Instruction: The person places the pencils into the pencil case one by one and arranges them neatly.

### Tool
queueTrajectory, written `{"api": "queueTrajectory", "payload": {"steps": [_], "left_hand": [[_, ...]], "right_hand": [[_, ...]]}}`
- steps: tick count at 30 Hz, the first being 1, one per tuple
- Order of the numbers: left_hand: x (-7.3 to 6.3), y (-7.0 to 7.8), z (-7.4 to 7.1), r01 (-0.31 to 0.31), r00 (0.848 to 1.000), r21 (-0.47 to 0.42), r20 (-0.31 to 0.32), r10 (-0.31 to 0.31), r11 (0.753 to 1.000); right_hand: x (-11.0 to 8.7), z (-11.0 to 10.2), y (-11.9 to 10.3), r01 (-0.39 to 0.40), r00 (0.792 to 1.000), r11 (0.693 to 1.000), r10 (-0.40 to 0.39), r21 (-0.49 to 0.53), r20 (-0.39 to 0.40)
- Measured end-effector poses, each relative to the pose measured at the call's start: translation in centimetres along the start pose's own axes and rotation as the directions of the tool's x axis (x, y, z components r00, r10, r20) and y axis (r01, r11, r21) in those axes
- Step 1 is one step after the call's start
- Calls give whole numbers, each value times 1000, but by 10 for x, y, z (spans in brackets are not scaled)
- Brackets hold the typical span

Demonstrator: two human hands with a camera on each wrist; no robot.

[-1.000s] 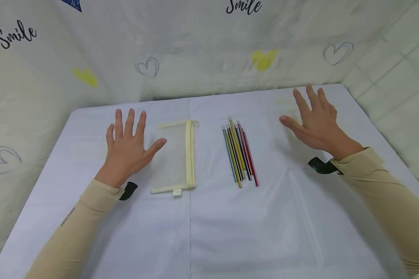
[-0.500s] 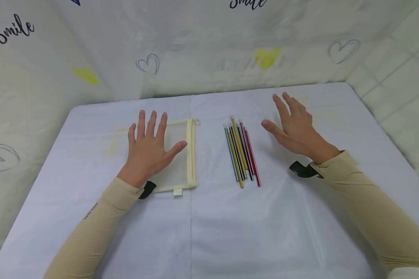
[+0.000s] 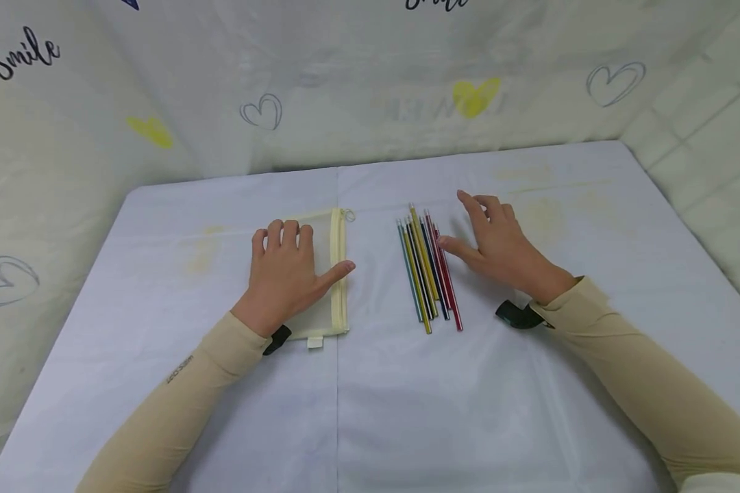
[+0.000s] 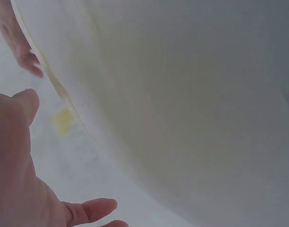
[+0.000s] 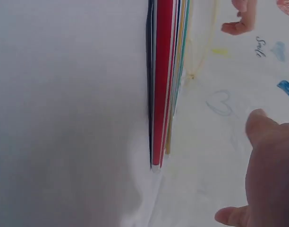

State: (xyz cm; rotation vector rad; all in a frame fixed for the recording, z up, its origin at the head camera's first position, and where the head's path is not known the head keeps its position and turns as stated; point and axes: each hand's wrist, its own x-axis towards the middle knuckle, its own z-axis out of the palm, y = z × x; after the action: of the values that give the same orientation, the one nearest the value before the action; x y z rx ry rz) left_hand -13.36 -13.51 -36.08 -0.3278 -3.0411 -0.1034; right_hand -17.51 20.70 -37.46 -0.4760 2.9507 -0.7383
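A flat, see-through zip pouch [image 3: 322,305] with pale yellow edging lies left of centre in the head view, its zip side facing right. My left hand [image 3: 279,281] is over the pouch, thumb stretched across the zip and fingers bent downward; whether they touch it I cannot tell. To the right lies a loose bundle of pencils [image 3: 424,270] in red, yellow, black and teal, side by side. Just right of them hovers my right hand [image 3: 502,250], holding nothing, its thumb near the red pencils. The right wrist view shows the pencils [image 5: 164,90] close up, apart from the thumb [image 5: 260,125].
A white cloth covers the table [image 3: 401,404], with a crease running down its middle. Behind it hangs a pale sheet [image 3: 345,82] printed with hearts and words. A small loop [image 3: 349,215] sits at the zip's far end.
My left hand has moved right over the pouch, and its fingers have bent down. The right hand has come left and lower, close beside the pencils. Pouch and pencils have stayed in place.
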Motion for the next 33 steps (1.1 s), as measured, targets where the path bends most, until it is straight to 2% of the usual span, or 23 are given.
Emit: {"api": "queueTrajectory", "payload": {"steps": [5, 9, 13, 16, 23, 28, 30, 33], "left_hand": [[1, 5, 2, -20, 1000, 53, -12, 20, 998], [2, 9, 5, -52, 997, 96, -47, 56, 994], [3, 12, 8, -80, 994, 128, -69, 90, 989], [2, 13, 9, -83, 995, 142, -44, 91, 986], [5, 22, 4, -75, 995, 191, 83, 60, 979], [6, 28, 0, -89, 991, 256, 120, 60, 963], [5, 29, 0, -98, 992, 271, 102, 73, 958], [3, 31, 0, -121, 992, 286, 11, 124, 951]], "right_hand": [[-3, 4, -3, 3, 999, 999, -5, 40, 37], [-3, 7, -7, -16, 996, 998, 11, 56, 85], [-2, 11, -9, 5, 992, 998, -13, 69, 123], [-1, 12, -10, 24, 989, 997, -33, 68, 141], [-1, 13, -8, 12, 985, 997, -25, 76, 170], [-2, 14, -6, 11, 985, 997, -25, 82, 169], [-2, 15, -6, 8, 986, 997, -22, 81, 168], [-2, 16, -6, 14, 987, 997, -26, 76, 160]]}}
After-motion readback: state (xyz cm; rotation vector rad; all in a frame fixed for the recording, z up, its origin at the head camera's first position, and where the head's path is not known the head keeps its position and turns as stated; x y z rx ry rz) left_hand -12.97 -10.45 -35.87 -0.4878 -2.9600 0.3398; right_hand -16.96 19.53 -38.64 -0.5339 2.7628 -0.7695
